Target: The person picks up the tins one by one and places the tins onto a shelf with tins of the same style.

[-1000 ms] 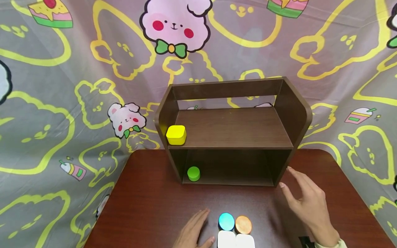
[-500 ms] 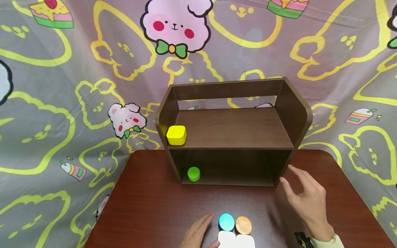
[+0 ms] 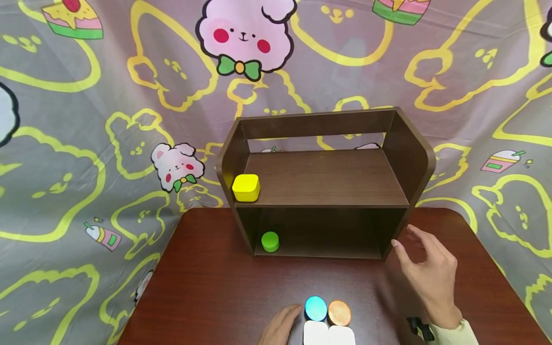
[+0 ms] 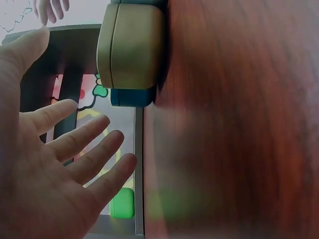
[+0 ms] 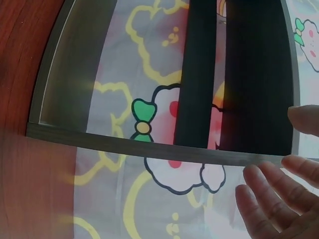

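Note:
My left hand (image 3: pixel 281 326) is low in the head view, just left of a blue round container (image 3: pixel 316 308) and a white square-topped container (image 3: pixel 316 332). The left wrist view shows its fingers (image 4: pixel 87 137) straight and spread, holding nothing. Beside the blue container stands an orange round-topped one (image 3: pixel 339 313); a second white container (image 3: pixel 341 335) is in front of that, cut off by the frame's bottom edge. My right hand (image 3: pixel 433 278) hovers by the lower right side of a dark brown two-tier shelf (image 3: pixel 323 177). Its thumb and fingers are apart, with nothing between them.
On the shelf's upper board, at the left, sits a yellow squarish container (image 3: pixel 246 188). A green round one (image 3: pixel 270 242) stands in the lower left corner. The reddish-brown table (image 3: pixel 207 278) has rounded far corners, and a patterned cloth (image 3: pixel 129 110) hangs behind it.
My left hand has shifted right and slightly toward the frame's bottom, closer to the containers. My right hand has moved slightly upward. The containers and shelf stay where they were.

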The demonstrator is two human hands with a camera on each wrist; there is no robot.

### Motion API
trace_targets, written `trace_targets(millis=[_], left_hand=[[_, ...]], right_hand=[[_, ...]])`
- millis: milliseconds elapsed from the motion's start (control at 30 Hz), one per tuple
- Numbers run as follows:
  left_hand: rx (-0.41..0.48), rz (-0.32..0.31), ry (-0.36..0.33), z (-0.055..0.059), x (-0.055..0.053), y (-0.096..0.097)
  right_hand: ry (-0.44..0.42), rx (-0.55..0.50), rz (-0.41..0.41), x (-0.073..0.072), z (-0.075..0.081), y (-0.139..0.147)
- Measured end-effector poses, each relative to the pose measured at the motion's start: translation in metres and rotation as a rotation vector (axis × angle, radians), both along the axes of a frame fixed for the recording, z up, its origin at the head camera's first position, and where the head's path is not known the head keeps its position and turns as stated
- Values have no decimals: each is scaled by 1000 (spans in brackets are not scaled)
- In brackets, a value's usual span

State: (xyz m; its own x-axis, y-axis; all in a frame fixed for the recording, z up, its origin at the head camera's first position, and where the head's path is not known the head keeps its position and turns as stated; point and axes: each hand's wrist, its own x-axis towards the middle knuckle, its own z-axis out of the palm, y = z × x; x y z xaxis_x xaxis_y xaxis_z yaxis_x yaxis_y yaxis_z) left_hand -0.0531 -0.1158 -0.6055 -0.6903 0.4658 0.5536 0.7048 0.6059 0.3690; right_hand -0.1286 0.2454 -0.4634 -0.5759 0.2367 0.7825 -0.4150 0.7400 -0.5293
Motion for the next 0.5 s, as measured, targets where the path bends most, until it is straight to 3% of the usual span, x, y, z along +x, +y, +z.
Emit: trace_targets(millis=[67, 167, 367, 500], left_hand=[[5, 1, -53, 11, 4, 2], [-11, -3, -101, 15, 6, 3], [-12, -13, -91, 15, 8, 8], [11, -16, -137, 16, 10, 11]], right_hand=[[-9, -1, -12, -1, -1, 1], [-9, -11, -32, -4, -3, 2], [-12, -26, -55, -9, -7, 5], [-20, -28, -58, -13, -6, 6]])
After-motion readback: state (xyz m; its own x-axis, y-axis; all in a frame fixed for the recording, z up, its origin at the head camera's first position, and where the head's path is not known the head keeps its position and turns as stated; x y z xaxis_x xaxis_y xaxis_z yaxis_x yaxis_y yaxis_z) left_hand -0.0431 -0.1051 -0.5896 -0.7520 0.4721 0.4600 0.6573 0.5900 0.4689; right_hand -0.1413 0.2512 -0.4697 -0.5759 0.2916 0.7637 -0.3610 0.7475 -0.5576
